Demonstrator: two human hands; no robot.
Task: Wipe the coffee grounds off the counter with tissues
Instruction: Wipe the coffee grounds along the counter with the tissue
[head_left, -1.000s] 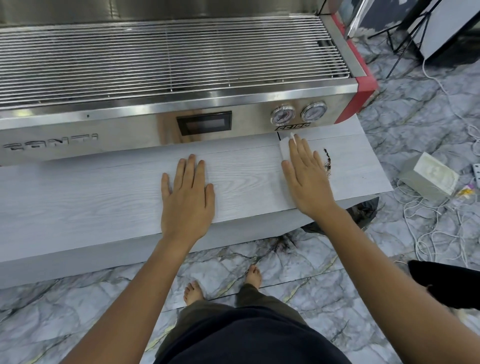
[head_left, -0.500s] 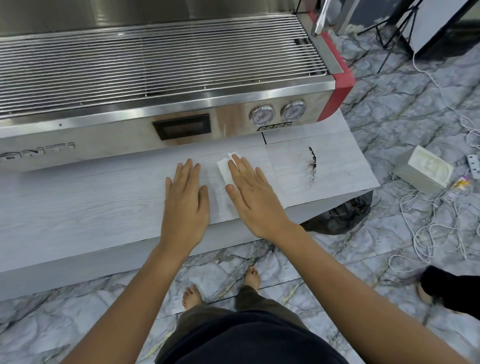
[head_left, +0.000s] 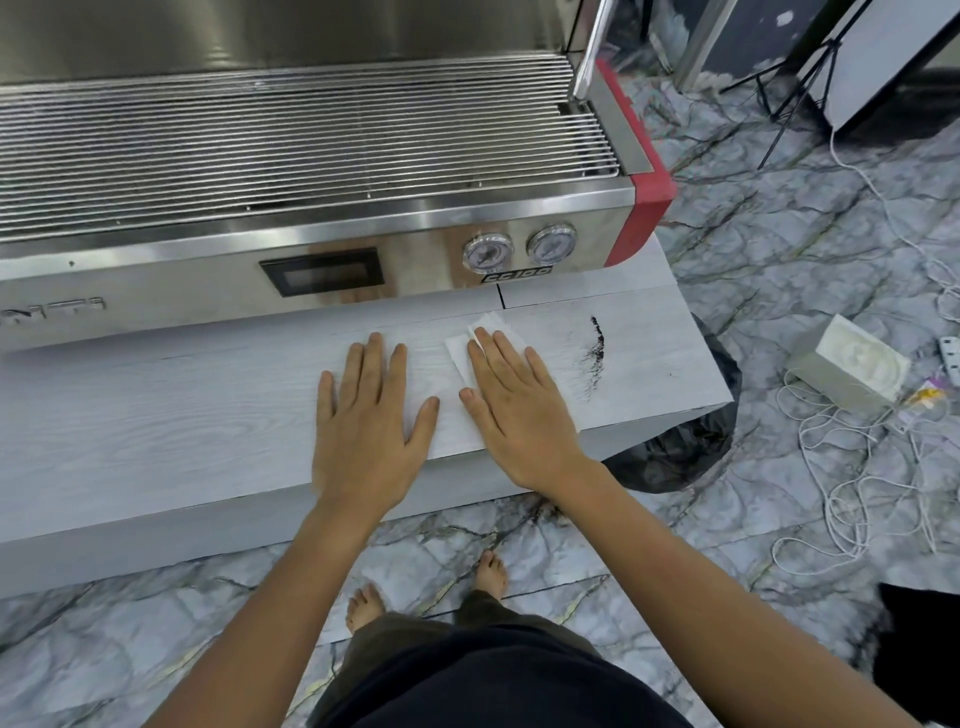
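Note:
My right hand lies flat, palm down, on a white tissue on the pale wood-grain counter. The tissue shows past my fingertips and thumb side. A thin dark streak of coffee grounds, with faint smears on its left, lies a short way right of that hand, near the counter's right end. My left hand rests flat and empty on the counter just left of the tissue, fingers spread.
A steel espresso machine with a wire grill top, two gauges and a red side stands along the counter's back. A black bag sits under the counter's right end. On the marble floor lie a tissue box and white cables.
My right hand slid the tissue left, away from the grounds streak, to beside my left hand, then edged back right a little. The camera view also shifted.

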